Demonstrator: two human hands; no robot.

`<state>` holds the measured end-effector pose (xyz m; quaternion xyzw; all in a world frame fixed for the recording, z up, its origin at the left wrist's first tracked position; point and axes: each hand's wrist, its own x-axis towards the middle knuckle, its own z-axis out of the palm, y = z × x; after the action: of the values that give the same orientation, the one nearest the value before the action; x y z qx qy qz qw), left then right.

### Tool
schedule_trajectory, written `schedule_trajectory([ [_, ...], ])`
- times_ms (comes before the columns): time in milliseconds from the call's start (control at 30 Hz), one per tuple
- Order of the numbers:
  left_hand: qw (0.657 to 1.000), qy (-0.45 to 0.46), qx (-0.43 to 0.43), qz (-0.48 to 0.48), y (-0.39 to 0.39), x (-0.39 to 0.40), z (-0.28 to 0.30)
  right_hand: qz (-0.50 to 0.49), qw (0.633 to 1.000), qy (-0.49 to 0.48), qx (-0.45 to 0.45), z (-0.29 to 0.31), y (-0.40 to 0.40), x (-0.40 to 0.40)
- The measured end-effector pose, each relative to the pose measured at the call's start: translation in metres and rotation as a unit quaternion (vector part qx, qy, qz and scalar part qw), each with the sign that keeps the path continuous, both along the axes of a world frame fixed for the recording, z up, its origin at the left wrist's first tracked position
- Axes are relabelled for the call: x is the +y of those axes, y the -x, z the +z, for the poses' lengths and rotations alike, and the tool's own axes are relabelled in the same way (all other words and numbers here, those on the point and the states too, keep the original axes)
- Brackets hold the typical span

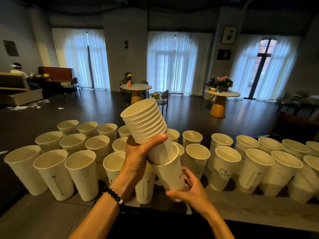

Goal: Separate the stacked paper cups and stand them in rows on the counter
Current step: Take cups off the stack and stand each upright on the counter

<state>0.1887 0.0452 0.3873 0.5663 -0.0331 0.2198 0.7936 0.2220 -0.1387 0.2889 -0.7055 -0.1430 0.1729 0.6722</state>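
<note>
Now, head view: your left hand (138, 152) grips the tilted cup stack (146, 121) above the counter (43, 218) rows; right hand (191, 188) curls round the bottom cup (170, 173), half off. Light, crushable paper, so hold near the base, gently.

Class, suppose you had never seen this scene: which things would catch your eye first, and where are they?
At centre, the left hand grips a tilted stack of cups, while the right hand pulls the bottom cup off it. Behind them, rows of standing cups cover the counter.
</note>
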Motion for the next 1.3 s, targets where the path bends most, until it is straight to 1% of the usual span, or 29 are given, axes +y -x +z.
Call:
schedule_trajectory([
  [33,1.000,0.011,0.000,0.000,0.001,0.002,0.003,-0.013,1.000,0.010,-0.006,-0.007,-0.002,-0.002],
  [100,0.998,0.065,0.009,-0.016,0.003,0.009,0.008,-0.042,0.999,0.019,0.000,-0.028,-0.005,-0.005],
  [233,0.985,0.168,0.003,-0.031,0.007,0.020,0.018,-0.075,0.997,-0.008,0.028,-0.053,-0.011,-0.002],
  [300,0.979,0.199,-0.001,-0.035,0.007,0.028,0.021,-0.077,0.996,-0.011,0.042,-0.059,-0.013,0.002],
  [533,0.977,0.213,-0.009,-0.001,0.016,0.043,0.018,-0.074,0.996,-0.004,0.056,-0.064,-0.019,0.017],
  [667,0.977,0.214,-0.004,-0.012,0.018,0.038,0.016,-0.049,0.996,0.038,0.057,-0.059,-0.014,0.012],
  [733,0.977,0.208,0.007,-0.036,0.017,0.030,0.016,-0.052,0.996,0.046,0.047,-0.061,-0.012,-0.001],
  [767,0.977,0.205,0.018,-0.047,0.016,0.022,0.016,-0.070,0.996,0.045,0.035,-0.059,-0.009,-0.011],
  [833,0.977,0.198,0.034,-0.070,0.016,0.001,0.015,-0.137,0.990,0.009,0.020,-0.048,-0.003,-0.032],
  [867,0.978,0.187,0.041,-0.086,0.016,-0.010,0.015,-0.157,0.987,-0.014,0.021,-0.037,0.001,-0.041],
  [900,0.979,0.166,0.049,-0.105,0.015,-0.022,0.015,-0.153,0.987,-0.043,0.029,-0.027,0.003,-0.049],
  [933,0.981,0.139,0.056,-0.122,0.016,-0.036,0.015,-0.122,0.989,-0.071,0.040,-0.014,0.004,-0.059],
  [1000,0.985,0.080,0.064,-0.136,0.013,-0.064,0.012,-0.024,0.988,-0.114,0.098,0.003,0.012,-0.078],
  [1033,0.987,0.059,0.061,-0.135,0.011,-0.075,0.009,0.020,0.988,-0.115,0.104,0.012,0.016,-0.084],
  [1067,0.989,0.044,0.059,-0.131,0.010,-0.086,0.007,0.044,0.991,-0.086,0.090,0.015,0.018,-0.090],
  [1100,0.990,0.030,0.057,-0.123,0.008,-0.094,0.006,0.057,0.996,-0.029,0.067,0.020,0.023,-0.093],
  [1133,0.992,0.020,0.055,-0.115,0.006,-0.100,0.004,0.053,0.998,0.007,0.041,0.021,0.026,-0.096],
  [1200,0.993,0.002,0.043,-0.109,0.003,-0.112,0.002,0.043,0.999,0.031,0.015,0.022,0.027,-0.105],
  [1300,0.996,-0.040,0.016,-0.082,0.004,-0.126,0.000,0.011,0.999,0.050,0.006,0.017,0.022,-0.115],
])
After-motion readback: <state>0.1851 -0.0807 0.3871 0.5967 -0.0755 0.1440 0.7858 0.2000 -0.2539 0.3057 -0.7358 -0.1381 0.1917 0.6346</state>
